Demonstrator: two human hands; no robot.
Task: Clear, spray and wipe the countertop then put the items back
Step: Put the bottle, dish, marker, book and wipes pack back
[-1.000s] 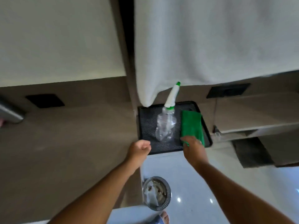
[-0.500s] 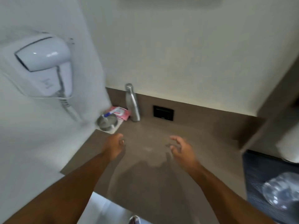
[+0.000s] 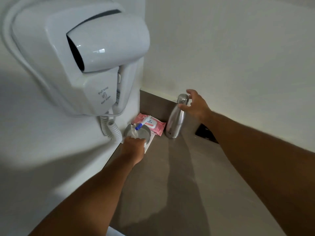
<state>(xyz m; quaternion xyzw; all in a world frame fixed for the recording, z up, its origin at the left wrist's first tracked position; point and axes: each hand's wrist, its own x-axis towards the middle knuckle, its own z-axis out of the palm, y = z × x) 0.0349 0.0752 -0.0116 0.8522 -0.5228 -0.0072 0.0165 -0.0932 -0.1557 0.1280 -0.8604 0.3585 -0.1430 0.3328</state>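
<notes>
Left hand [image 3: 134, 147], palm down with forearm extended from the lower left, closes its grip over the near rim of the metal bowl [image 3: 137, 132]; whether the fingers also pinch the white paper [image 3: 150, 143] beneath cannot be told. A blue-capped pen [image 3: 142, 124] rests across the bowl, which sits in the back left corner of the table [image 3: 170, 184]. Right hand [image 3: 196, 106], arm outstretched, holds its grip spread, thumb and fingers curved around the neck of the upright steel bottle [image 3: 175, 123], touching or just short of it. A pink wipes pack [image 3: 153, 125] lies between bowl and bottle. A white hair dryer [image 3: 81, 57] hangs on the left wall.
</notes>
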